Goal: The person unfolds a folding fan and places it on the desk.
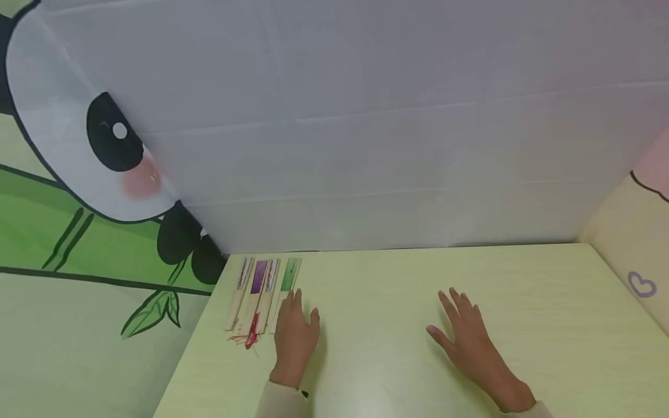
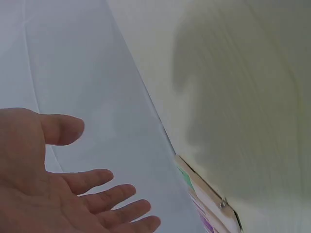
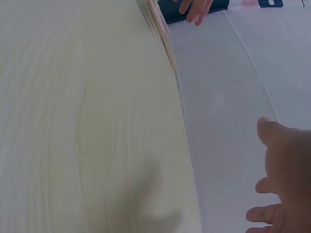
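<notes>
“Four narrow pale pieces (image 1: 258, 277) lie on the table (image 1: 376, 307), do they?”

“Yes, side by side in its far left corner, their long sides running away from the person. One carries a solid purple band, the rightmost a green one, the other two a purplish pattern.”

“And the red bit?”

“A red tassel (image 1: 252, 332), lying at their near ends, with thin strands trailing beside it.”

“What does the left hand (image 1: 296, 342) have hold of?”

“Nothing. Its fingers are straight and the thumb stands well away from them. From the head view the fingertips overlap the near part of the green-banded piece; whether they touch it cannot be told.”

“The right hand (image 1: 470, 342)?”

“It grips nothing either. Its fingers are spread, the thumb out wide, over the right half of the table and well apart from the pieces. Each hand casts a shadow on the tabletop.”

“What stands around them?”

“A pale sheet (image 1: 366, 145) rises behind the far edge. To the left, a printed cartoon shows a dark eye (image 1: 112, 133) above a pink cheek (image 1: 142, 179); to the right, a side panel bears a purple heart outline (image 1: 650, 294). A light sleeve (image 1: 282, 400) ends at the left wrist.”
</notes>
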`<state>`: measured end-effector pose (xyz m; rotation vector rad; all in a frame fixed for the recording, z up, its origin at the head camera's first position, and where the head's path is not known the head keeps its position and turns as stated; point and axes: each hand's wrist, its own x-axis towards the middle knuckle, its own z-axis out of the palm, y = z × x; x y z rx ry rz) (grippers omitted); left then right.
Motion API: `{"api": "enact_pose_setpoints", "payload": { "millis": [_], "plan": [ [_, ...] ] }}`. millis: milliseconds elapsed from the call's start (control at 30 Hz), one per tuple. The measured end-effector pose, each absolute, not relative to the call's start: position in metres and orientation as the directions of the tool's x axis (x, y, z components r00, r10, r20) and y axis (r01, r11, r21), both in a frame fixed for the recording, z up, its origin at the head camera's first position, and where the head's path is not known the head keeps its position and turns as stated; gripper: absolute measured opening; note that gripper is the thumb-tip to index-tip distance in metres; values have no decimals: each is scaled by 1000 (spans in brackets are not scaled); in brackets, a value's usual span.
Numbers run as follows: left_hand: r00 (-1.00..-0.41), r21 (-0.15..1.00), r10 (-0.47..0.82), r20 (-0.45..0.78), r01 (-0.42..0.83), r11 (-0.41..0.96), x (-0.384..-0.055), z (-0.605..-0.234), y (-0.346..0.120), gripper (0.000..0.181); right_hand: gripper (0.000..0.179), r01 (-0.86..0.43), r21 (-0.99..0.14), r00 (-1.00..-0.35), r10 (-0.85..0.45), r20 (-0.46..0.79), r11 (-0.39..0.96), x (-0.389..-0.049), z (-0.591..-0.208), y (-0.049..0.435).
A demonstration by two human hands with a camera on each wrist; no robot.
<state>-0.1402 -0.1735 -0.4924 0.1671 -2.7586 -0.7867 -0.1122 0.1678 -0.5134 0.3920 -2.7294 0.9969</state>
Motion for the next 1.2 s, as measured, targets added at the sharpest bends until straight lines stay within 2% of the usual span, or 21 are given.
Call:
{"api": "enact_pose_setpoints", "payload": {
  "millis": [300, 567, 767, 1000, 1200],
  "plan": [
    [-953, 508, -227, 203, -95, 856, -150, -489, -199, 53, 73, -344, -645, -938, -219, 268, 683, -123, -509, 126],
    [-955, 515, -211, 208, -76, 854, -157, -487, -214, 44, 69, -383, -678, -923, -285, 258, 628, -129, -500, 88],
    [-959, 451, -163, 233, -42, 892, -158, -489, -223, 39, 65, -413, -695, -903, -363, 229, 589, -133, -491, 57],
    [-951, 405, -115, 287, 12, 914, -162, -498, -230, 28, 61, -479, -686, -866, -425, 264, 548, -134, -485, 28],
    [-949, 393, -140, 283, -19, 919, -165, -499, -233, 29, 58, -500, -677, -854, -439, 280, 540, -133, -484, 15]
  ]
}}
